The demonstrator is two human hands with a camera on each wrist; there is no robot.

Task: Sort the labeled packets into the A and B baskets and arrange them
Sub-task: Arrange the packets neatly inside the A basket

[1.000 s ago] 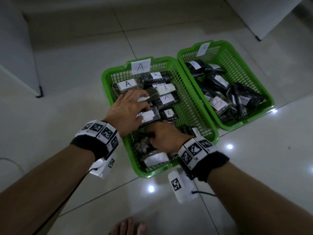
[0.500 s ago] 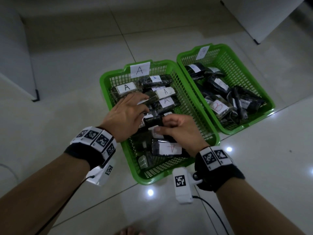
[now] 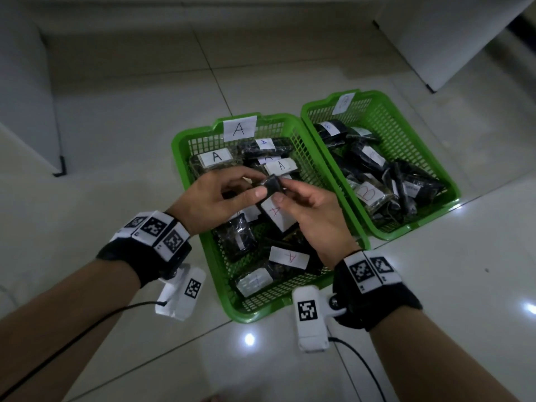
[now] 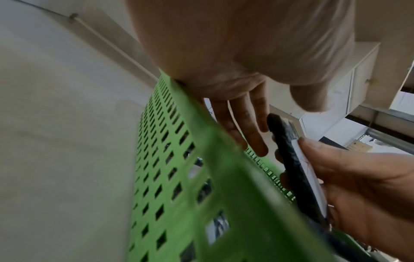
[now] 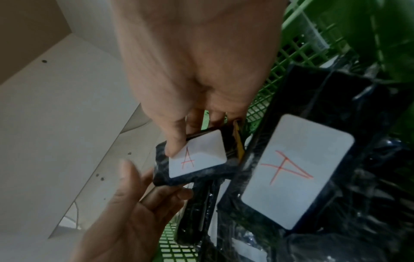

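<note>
Black plastic wraps the packet (image 3: 274, 207) I am holding above the A basket (image 3: 203, 224); its white label is showing a red A. My right hand (image 3: 311, 216) is pinching it, thumb on the label, and my left hand (image 3: 216, 198) is pinching its far end between thumb and fingers. I am judging this as the arranging step, since both baskets are already holding packets. Next, I should be laying it flat, label up, in line with the other A packets. The B basket (image 3: 429, 158) is sitting just beside, to the right.
</note>
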